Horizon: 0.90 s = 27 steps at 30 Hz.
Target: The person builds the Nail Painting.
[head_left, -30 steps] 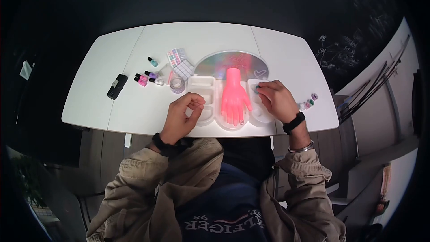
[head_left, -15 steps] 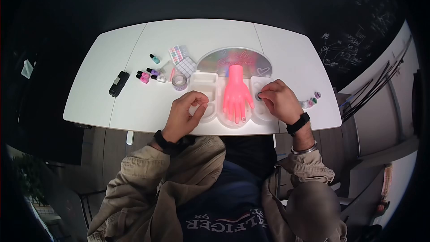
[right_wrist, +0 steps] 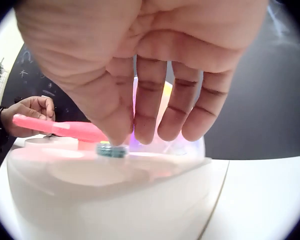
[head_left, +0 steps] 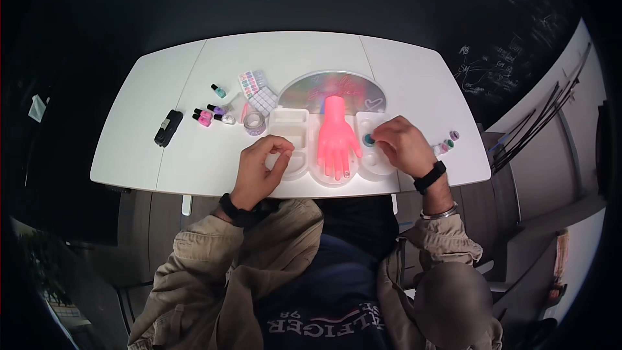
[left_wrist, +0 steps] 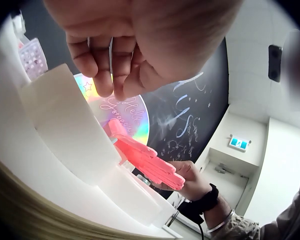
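Note:
A pink practice hand [head_left: 337,146] lies in the middle of a white moulded tray [head_left: 312,155]. In the tray's right section sits a small round teal jar [head_left: 368,140], just left of my right hand [head_left: 403,144]. The right wrist view shows the thumb tip right at the top of this teal jar [right_wrist: 111,150], with the other fingers pointing down behind it. My left hand [head_left: 262,162] hovers by the tray's left compartments, fingers loosely curled. Nothing shows between its thumb and fingers [left_wrist: 104,82] in the left wrist view. One practice-hand fingertip carries a decorated nail [head_left: 346,174].
Behind the tray stands a shiny rounded panel [head_left: 334,87]. To the left are several nail polish bottles [head_left: 205,118], a tape roll [head_left: 254,123], nail sticker sheets [head_left: 254,84] and a black strapped item [head_left: 168,128]. Several small coloured jars [head_left: 447,144] lie right of my right hand.
My right hand has lowered the teal jar into the tray's right section, and its fingertips have drawn slightly right, leaving more of the jar visible. The left hand has hardly moved.

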{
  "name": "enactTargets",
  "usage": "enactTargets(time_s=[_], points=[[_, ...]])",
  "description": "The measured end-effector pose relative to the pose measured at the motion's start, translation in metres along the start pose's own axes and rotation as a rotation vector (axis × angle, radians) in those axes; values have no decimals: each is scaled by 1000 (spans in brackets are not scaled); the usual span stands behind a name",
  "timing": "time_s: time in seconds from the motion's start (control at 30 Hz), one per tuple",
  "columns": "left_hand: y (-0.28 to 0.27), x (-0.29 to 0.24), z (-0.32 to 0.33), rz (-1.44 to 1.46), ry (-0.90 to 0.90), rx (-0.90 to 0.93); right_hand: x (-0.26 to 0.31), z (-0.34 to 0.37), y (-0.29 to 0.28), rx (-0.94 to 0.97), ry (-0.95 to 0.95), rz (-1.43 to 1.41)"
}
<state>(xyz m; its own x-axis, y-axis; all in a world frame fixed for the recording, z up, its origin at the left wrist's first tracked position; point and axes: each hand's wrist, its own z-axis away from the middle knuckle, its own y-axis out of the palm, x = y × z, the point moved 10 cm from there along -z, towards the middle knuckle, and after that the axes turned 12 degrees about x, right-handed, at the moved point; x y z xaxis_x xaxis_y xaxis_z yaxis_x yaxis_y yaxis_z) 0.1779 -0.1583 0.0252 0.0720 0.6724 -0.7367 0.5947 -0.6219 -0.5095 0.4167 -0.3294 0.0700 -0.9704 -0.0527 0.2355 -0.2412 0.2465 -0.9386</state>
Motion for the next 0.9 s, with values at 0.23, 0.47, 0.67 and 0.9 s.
enactTargets(time_s=[0.23,0.47,0.67,0.9], points=[[-16,1,2,24,10,-130,-82,52,-58,-138,234,123],[-20,-17,-2,33,92,-188,-173,117,-58,-130,506,139],[-15,-24,-8,50,141,-176,-206,160,-46,-94,611,104],[-9,-21,-14,63,150,-163,-216,181,-30,-119,624,104]])
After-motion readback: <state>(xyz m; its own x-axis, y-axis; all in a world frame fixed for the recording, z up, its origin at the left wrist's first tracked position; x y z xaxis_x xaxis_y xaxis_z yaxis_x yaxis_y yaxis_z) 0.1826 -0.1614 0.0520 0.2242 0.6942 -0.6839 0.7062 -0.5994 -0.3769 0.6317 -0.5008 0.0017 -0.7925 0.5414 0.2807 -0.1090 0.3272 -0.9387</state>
